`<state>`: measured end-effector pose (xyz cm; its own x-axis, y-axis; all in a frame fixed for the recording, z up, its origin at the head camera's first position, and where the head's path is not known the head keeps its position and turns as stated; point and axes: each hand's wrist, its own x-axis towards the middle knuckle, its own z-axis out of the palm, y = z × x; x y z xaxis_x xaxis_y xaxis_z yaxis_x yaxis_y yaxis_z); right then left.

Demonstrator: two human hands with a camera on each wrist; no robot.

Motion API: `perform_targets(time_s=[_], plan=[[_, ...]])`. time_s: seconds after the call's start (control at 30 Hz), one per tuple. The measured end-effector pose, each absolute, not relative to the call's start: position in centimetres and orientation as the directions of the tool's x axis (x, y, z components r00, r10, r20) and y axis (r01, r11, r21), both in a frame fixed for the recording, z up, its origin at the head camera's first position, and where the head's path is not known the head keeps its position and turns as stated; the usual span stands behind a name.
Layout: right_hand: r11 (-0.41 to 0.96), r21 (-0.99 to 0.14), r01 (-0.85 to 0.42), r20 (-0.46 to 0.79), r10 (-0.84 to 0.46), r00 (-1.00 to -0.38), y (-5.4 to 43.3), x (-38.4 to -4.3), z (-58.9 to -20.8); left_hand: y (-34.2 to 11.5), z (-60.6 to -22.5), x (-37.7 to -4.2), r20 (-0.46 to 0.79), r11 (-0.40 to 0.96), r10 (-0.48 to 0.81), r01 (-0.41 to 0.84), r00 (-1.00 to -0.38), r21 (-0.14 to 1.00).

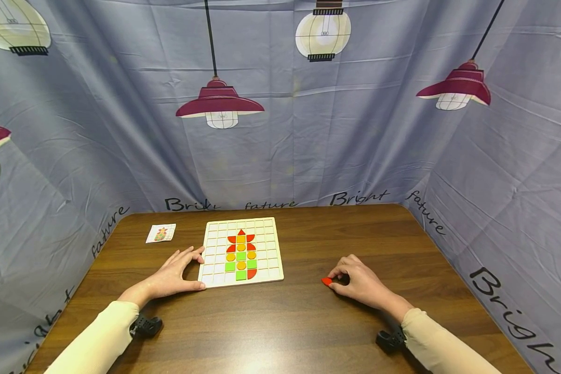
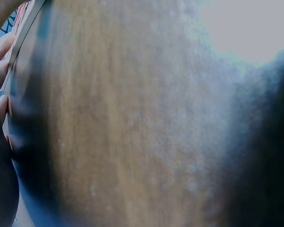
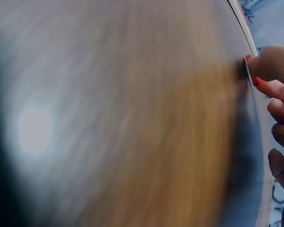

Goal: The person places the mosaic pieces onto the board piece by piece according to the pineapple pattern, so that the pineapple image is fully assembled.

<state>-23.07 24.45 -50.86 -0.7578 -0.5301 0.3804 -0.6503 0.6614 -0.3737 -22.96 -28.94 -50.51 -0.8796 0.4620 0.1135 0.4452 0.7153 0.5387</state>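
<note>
My right hand (image 1: 361, 281) pinches a small flat red tile (image 1: 326, 281) between thumb and fingertips, low over the table to the right of the board. In the right wrist view, bits of the red tile (image 3: 255, 81) show by the fingertips; its full shape is covered. A white gridded puzzle board (image 1: 266, 254) carries a pineapple-like pattern of red, yellow and green tiles (image 1: 241, 256). At the board's left edge, my left hand (image 1: 170, 276) touches it with spread thumb and fingers, the thumb near the lower left corner.
A small picture card (image 1: 168, 228) with a similar pineapple pattern lies behind the left hand. The brown wooden table (image 1: 271, 327) ends at a blue-grey printed curtain (image 1: 280, 156) at the back and sides. Both wrist views are mostly blurred tabletop.
</note>
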Motion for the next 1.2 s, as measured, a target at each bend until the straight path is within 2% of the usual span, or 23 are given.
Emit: perform_targets(time_s=[0.3,0.53,0.8,1.2], plan=[[0.618,-0.371,-0.693,0.37,-0.586,-0.721,17.9,-24.2,-49.0,-28.9,-50.5,-22.9,0.117,0.713,0.462,0.447,-0.879,0.54],[0.556,-0.325,-0.765,0.426,-0.636,-0.643,9.1,-25.0,-47.9,-28.9,-50.4,-23.0,0.116,0.711,0.464,0.447,-0.878,0.542],[0.615,-0.263,-0.744,0.373,-0.646,-0.666,2.2,-24.6,-48.5,-28.7,-50.7,-23.0,0.121,0.711,0.464,0.451,-0.877,0.54],[0.691,-0.203,-0.694,0.362,-0.605,-0.709,0.0,-24.4,-50.1,-29.0,-50.8,-23.1,0.125,0.711,0.46,0.449,-0.879,0.542]])
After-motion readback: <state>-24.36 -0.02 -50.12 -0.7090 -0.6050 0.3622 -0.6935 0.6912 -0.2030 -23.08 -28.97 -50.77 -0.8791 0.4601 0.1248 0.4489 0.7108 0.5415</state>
